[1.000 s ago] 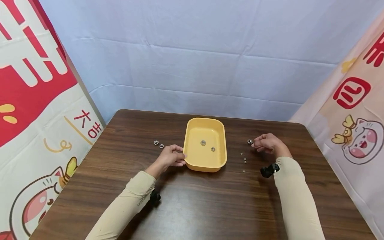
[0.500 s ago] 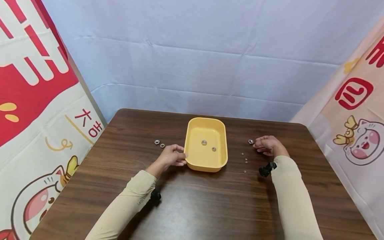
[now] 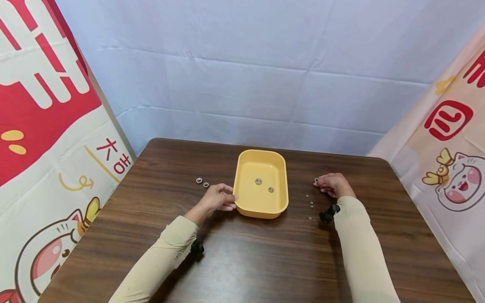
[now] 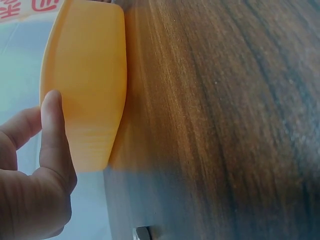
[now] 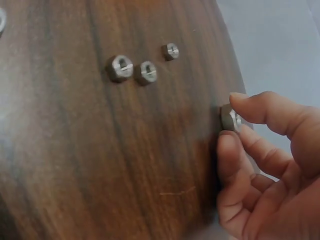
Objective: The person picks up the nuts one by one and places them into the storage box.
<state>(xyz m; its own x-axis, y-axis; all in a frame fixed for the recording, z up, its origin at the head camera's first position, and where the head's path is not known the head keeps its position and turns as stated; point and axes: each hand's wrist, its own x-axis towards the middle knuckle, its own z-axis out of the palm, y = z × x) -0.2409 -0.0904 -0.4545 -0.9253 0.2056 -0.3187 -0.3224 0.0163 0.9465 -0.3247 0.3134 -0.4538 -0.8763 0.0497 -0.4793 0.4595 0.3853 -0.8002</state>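
A yellow plastic tray [image 3: 261,213] stands on the table with two hex nuts in it, a larger nut [image 3: 258,181] and a smaller nut [image 3: 270,190]. My left hand [image 3: 217,198] pinches its left wall near the front corner, one digit lying along the outer side [image 4: 95,75] in the left wrist view. At the right, my right hand [image 3: 332,184] pinches a steel hex nut [image 5: 229,118] between thumb and fingertip, at or just above the tabletop. Several small nuts, among them one nut [image 5: 120,68], lie nearer me, left of that hand.
Two more nuts, a hex nut [image 3: 198,180] and a second one [image 3: 206,185], lie left of the tray. The dark wooden table [image 3: 257,261] has a pale cloth backdrop [image 3: 242,84] behind it and printed cloths at both sides.
My right hand has moved slightly left to the large nut and now grips it between its fingertips. The left hand and tray stay in place; the head view shifts slightly.
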